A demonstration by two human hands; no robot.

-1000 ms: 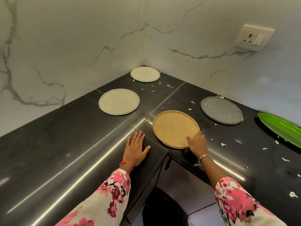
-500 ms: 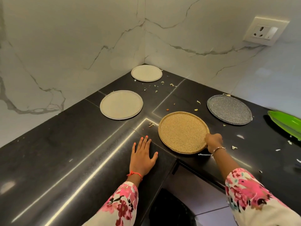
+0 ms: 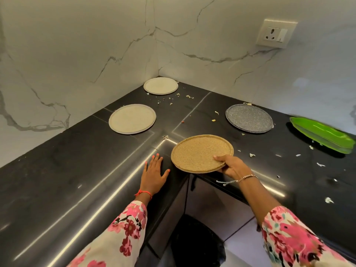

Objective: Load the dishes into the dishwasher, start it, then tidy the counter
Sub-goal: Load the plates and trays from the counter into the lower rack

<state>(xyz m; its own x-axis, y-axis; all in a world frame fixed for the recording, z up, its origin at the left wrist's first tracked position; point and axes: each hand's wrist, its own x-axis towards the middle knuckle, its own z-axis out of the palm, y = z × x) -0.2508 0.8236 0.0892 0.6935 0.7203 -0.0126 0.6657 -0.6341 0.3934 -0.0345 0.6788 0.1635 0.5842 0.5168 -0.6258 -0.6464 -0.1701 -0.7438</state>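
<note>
Plate-collecting step: the right hand (image 3: 230,165) is gripping the round tan speckled plate (image 3: 198,151) at its 4 o'clock rim, thumb on top. That rim is overhanging the inner corner edge of the glossy black counter (image 3: 57,170), and the left hand (image 3: 154,173) is lying flat and released at the plate's 9 o'clock. The next move is probably calling for a level carry toward 6 o'clock, where open room is lying beyond the edge.

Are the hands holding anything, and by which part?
The right hand grips the tan plate by its near rim, thumb on top. The left hand holds nothing, resting flat on the counter.
</note>
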